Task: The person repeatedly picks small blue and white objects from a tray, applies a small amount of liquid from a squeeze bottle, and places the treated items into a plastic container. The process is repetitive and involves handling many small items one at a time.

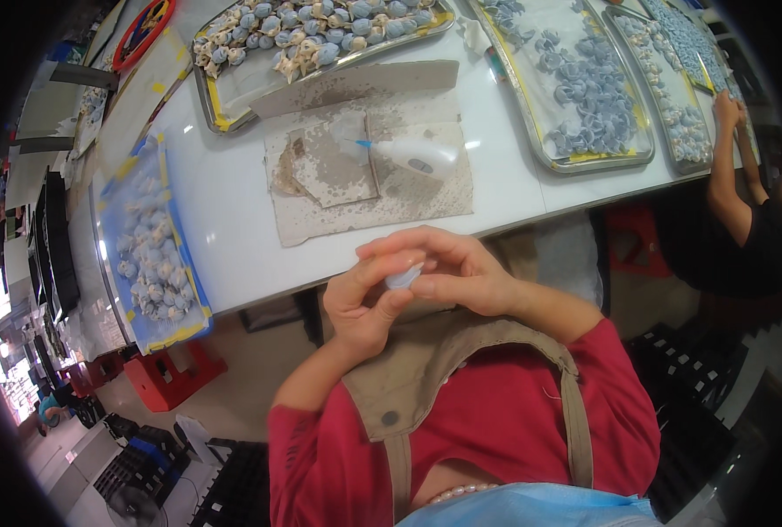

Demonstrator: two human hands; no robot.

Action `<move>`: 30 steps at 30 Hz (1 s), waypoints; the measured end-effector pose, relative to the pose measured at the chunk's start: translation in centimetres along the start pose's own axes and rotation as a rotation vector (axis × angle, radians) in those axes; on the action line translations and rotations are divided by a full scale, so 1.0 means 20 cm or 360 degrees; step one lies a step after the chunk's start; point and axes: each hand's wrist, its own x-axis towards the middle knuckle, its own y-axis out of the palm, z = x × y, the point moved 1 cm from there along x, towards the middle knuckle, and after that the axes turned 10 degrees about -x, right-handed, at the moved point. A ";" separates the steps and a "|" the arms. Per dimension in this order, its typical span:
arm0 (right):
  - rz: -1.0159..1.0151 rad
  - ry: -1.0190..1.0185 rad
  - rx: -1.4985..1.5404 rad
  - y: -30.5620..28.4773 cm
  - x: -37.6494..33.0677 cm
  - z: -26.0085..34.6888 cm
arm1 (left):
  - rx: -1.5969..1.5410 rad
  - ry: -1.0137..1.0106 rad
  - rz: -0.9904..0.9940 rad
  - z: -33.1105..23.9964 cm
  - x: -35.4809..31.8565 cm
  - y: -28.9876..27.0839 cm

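My left hand (pixel 360 303) and my right hand (pixel 465 277) meet in front of my chest, just off the near table edge. Between their fingertips is a small pale blue cup-shaped piece (pixel 402 278), partly hidden by the fingers. The fingers of both hands are closed around it. Beyond my hands, a stained cardboard sheet (pixel 320 224) lies on the white table (pixel 228 237). A white plastic bottle (pixel 426 158) with a thin blue tip rests on its side on the cardboard, with the tip toward the left.
A metal tray (pixel 219 121) of blue-and-cream pieces stands behind the cardboard. To the right is another tray (pixel 601 161) with curled blue-grey pieces. A blue tray (pixel 180 332) of similar pieces sits at left. At far right, a co-worker's arms (pixel 726 167) reach over more trays. Red stools (pixel 176 373) stand below.
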 end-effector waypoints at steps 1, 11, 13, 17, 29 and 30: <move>-0.0001 -0.0006 0.0002 0.00 0.00 0.00 | 0.0001 -0.0001 -0.0007 0.01 0.00 0.00; -0.0068 -0.0055 0.0003 -0.02 -0.02 -0.04 | 0.0012 -0.0011 -0.0066 0.05 -0.01 0.02; -0.0088 -0.0025 0.0001 -0.02 -0.02 -0.03 | -0.0018 -0.0026 -0.0085 0.05 -0.01 0.03; -0.0092 -0.0015 -0.0016 -0.02 -0.01 -0.02 | 0.0045 -0.0050 -0.0083 0.03 -0.01 0.03; -0.0740 -0.0353 -0.0686 -0.12 0.10 -0.01 | 0.2096 0.0682 -0.0663 -0.40 0.23 -0.63; -0.0810 -0.0440 -0.0823 -0.13 0.10 -0.01 | 0.2146 0.0460 -0.0876 -0.49 0.28 -0.75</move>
